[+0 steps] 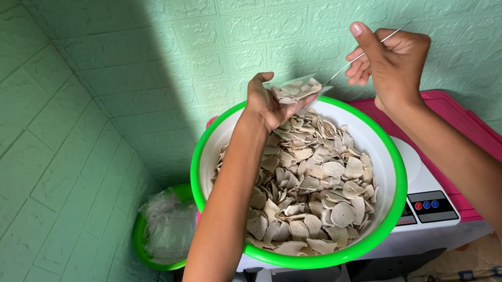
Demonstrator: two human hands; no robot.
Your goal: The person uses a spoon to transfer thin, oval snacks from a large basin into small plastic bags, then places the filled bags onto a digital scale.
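A large white basin with a green rim [385, 147] sits on a white kitchen scale, filled with pale, flat cracker chips [312, 184]. Above its far edge my left hand [265, 100] holds a small clear plastic bag [296, 88] with chips inside, its mouth facing right. My right hand [389, 62] is raised to the right of the bag and grips a thin metal utensil [356, 58] whose lower tip reaches the bag's opening.
The white scale [429, 204] with coloured buttons rests on a pink plastic surface [461, 116]. A smaller green bowl [143, 253] holding clear plastic bags sits lower left. Green textured walls close in at the left and back.
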